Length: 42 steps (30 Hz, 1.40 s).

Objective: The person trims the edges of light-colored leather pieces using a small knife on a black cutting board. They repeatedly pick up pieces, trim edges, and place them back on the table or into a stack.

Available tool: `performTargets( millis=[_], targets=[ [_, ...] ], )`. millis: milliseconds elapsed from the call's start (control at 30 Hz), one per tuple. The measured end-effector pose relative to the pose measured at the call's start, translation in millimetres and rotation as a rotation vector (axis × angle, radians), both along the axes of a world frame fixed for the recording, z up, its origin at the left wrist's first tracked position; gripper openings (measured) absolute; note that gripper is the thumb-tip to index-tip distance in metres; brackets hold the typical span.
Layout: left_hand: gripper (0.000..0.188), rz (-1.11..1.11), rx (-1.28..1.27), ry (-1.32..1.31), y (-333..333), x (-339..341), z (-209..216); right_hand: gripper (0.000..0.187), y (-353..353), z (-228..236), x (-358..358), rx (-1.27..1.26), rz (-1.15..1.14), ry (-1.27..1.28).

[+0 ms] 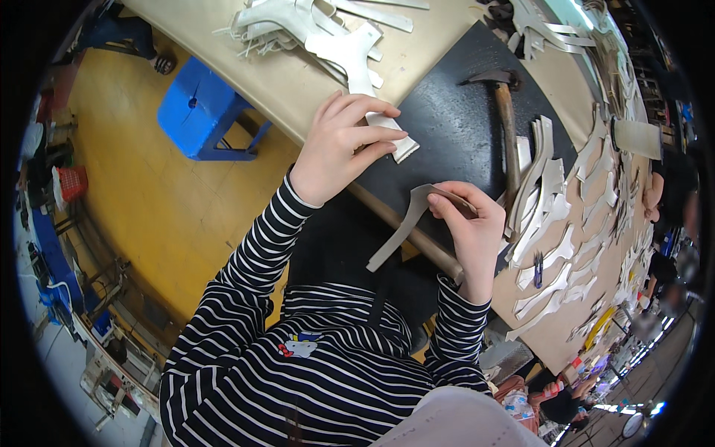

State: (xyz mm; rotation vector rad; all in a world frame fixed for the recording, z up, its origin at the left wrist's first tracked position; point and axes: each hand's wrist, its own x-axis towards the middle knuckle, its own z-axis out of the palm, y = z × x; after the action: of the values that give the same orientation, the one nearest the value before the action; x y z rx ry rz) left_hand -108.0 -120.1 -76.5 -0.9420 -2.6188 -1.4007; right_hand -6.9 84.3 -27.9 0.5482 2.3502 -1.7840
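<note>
While your right hand [478, 227] pinches the grey, curved, leather-like strip [402, 232] at frame centre | your left hand [341, 145], fingers loosely bent, lies over the white, flat, leather-like piece [403, 150], upper centre; grip unclear | both likely light, pliable, easily creased; pinch the strip near its bend.

Floor: yellow [164, 223], glossy, light reflecting off it. 1 blue plastic stool [201, 115], hole in seat, stands just beside the long tan-topped worktable [201, 37]. Red plastic basket [72, 183] far left. Bright lights [655, 408] lower right; surroundings there too small to read.
</note>
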Motion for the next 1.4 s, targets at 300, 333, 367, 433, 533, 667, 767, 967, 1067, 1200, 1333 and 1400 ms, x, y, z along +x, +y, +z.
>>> performTargets(
  millis=[300,333,367,433,533,667,767,967,1067,1200,1333,1400],
  targets=[
    [0.023,0.095,-0.058,-0.1,2.0,9.2,-7.5,0.016,-7.5,-12.7,-23.6,0.522,0.234,0.315],
    [0.022,0.1,-0.048,-0.091,2.5,9.1,-8.4,0.016,-8.8,-14.4,-25.2,0.523,0.228,0.317],
    [0.021,0.111,-0.039,-0.081,3.0,8.9,-9.3,0.016,-10.1,-16.2,-26.6,0.525,0.221,0.319],
    [0.021,0.11,-0.031,-0.089,2.6,8.2,-10.3,0.016,-13.0,-19.1,-28.1,0.517,0.18,0.312],
    [0.021,0.084,-0.026,-0.13,0.9,7.2,-10.7,0.015,-15.9,-21.2,-28.9,0.47,0.085,0.288],
    [0.021,0.076,-0.031,-0.151,0.0,5.9,-11.1,0.016,-17.2,-21.5,-30.9,0.475,0.069,0.271],
    [0.019,0.09,-0.031,-0.139,0.9,5.0,-11.9,0.016,-18.6,-21.5,-31.4,0.487,0.089,0.276],
    [0.021,0.079,-0.03,-0.149,0.2,5.3,-11.5,0.018,-21.9,-25.5,-29.5,0.55,0.096,0.304],
    [0.019,0.106,-0.029,-0.135,0.8,5.6,-12.7,0.019,-21.4,-28.1,-29.4,0.539,0.091,0.322],
    [0.018,0.134,0.04,-0.114,2.5,6.3,-14.1,0.018,-21.1,-29.1,-28.9,0.542,0.084,0.322],
    [0.02,0.088,0.02,-0.098,0.5,2.9,-12.0,0.018,-21.3,-29.3,-28.4,0.546,0.078,0.327],
    [0.023,0.008,-0.034,-0.088,-4.6,-2.3,-9.4,0.018,-21.3,-29.6,-28.4,0.548,0.078,0.33]
  ],
)
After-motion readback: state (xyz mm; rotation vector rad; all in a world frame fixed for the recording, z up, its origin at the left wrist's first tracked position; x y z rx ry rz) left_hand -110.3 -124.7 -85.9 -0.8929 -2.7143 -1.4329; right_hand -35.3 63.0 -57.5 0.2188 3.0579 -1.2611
